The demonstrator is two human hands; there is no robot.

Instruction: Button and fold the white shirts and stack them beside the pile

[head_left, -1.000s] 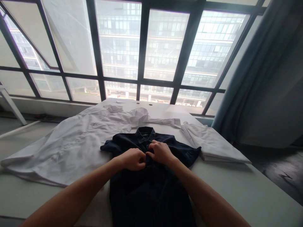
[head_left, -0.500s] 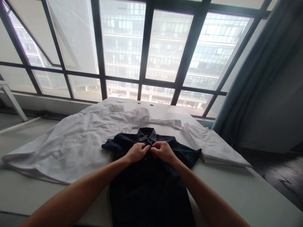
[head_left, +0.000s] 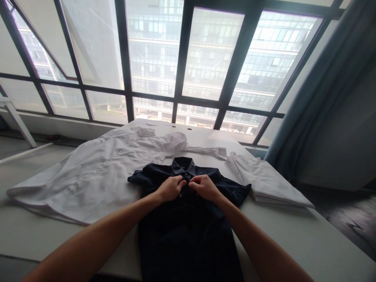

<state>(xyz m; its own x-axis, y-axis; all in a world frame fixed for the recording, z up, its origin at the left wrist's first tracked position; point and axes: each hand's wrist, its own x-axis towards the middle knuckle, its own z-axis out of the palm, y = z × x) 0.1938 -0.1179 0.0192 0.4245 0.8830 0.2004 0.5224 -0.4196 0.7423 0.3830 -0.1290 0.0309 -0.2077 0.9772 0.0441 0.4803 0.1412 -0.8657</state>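
Observation:
A dark navy short-sleeved shirt point(head_left: 188, 231) lies flat, collar away from me, on a white table point(head_left: 296, 239). My left hand point(head_left: 170, 188) and my right hand point(head_left: 203, 187) meet at its front placket just below the collar. Both have their fingers curled and pinch the dark cloth there, almost touching each other. What sits between the fingertips is too small to see.
A large white shirt point(head_left: 96, 172) is spread out on the left of the table. A folded white garment point(head_left: 264, 180) lies at the right. Big windows stand behind the table, and a blue-grey curtain point(head_left: 317, 90) hangs at the right.
Both hands have moved up the dark shirt's front, from mid-chest to just under the collar, and stay pinched on the cloth.

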